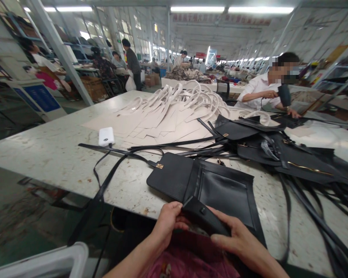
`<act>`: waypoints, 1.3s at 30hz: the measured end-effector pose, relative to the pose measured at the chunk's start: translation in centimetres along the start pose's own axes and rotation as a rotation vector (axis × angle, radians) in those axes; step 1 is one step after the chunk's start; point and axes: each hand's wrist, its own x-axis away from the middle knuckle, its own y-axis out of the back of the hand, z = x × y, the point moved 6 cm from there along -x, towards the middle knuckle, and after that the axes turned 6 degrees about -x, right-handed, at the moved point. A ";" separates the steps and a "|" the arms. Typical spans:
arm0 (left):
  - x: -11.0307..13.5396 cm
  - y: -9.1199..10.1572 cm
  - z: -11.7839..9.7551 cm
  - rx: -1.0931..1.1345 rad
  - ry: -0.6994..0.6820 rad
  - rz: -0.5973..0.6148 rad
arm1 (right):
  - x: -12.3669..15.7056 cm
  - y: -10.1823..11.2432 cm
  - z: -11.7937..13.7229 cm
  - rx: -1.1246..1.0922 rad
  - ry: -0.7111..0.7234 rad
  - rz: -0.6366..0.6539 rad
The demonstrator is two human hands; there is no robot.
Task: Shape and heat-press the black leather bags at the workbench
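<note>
At the near edge of the long, scuffed off-white worktable the person held a flat black leather bag panel with a stitched pocket and a small gold clasp, its lower corner folded up over the table edge into both hands. The left hand curled around the folded near corner from the left, its fingers bent and pressed close together against the leather, the thumb tucked under the fold. The right hand lay on the right of that fold, its fingers stretched long and held together along the dark flap, pinching it against the thumb below. A thin black strap ran from the panel's gold clasp leftward across the table and hung over the edge. Just beyond the strap sat a small white rectangular device with a dark cord. Behind it spread a heap of cream-coloured cut bag pieces with looped handles, and to the right lay a pile of black leather panels and straps. At the far right side of the table a co-worker in a white shirt held a dark tool in one hand.
</note>
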 end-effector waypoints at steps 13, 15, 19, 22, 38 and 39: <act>0.6 -0.2 0.6 -0.052 -0.005 -0.074 | 2.5 3.7 -3.9 0.153 -0.026 -0.382; 0.6 -0.2 0.5 -0.057 -0.027 -0.075 | 2.8 3.4 -4.3 0.162 -0.004 -0.374; 0.9 -0.1 0.5 -0.089 -0.045 -0.071 | 3.2 3.0 -4.7 0.150 -0.009 -0.361; 1.4 -0.1 0.4 -0.098 -0.044 -0.043 | 3.5 2.9 -4.6 0.170 -0.016 -0.356; 0.9 0.4 0.3 -0.141 -0.204 -0.046 | 2.4 -1.1 -2.6 0.155 -0.028 -0.157; 1.0 0.3 0.3 -0.152 -0.213 -0.039 | 2.2 -1.2 -2.4 0.150 -0.021 -0.163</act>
